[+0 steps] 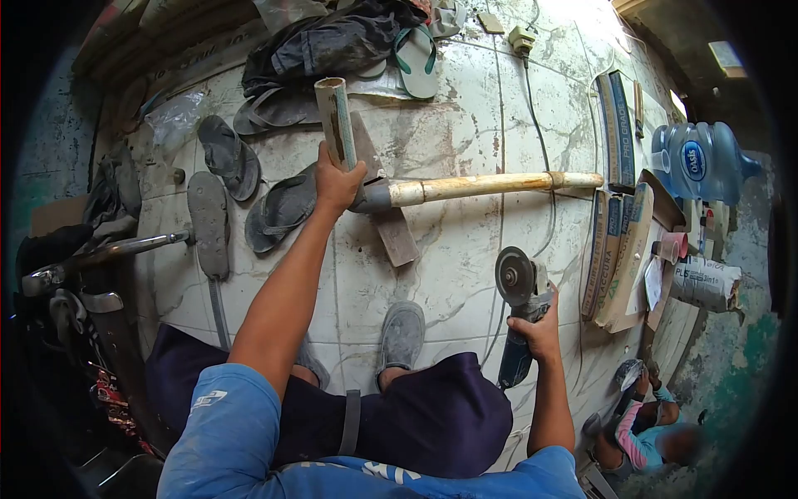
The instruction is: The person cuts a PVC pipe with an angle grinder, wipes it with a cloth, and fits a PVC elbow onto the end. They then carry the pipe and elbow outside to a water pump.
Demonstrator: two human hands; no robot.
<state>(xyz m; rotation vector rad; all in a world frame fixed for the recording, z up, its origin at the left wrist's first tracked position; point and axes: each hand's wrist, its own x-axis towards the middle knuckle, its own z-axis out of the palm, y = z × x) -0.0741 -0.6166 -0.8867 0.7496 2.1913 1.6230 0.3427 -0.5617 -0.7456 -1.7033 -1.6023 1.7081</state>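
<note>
My left hand (339, 179) is wrapped round the lower end of a short hollow tube (335, 121) with a worn, whitish-green surface. Beside that hand, a bamboo pole (490, 186) lies across the floor to the right, its left end set in a dark grey collar (374, 196). Under the collar is a flat grey-brown board (394, 237). My right hand (540, 324) grips a blue-and-grey angle grinder (517, 353) by its body. The grinder's round disc (515, 276) faces up, below the pole and apart from it.
Sandals (229, 158) and dark cloth (332, 50) lie on the tiled floor at left and top. A power cord (536, 108) crosses near the pole. Tile boxes (619, 258) and a blue water jug (698, 162) stand at right. Another person (644, 432) sits at lower right.
</note>
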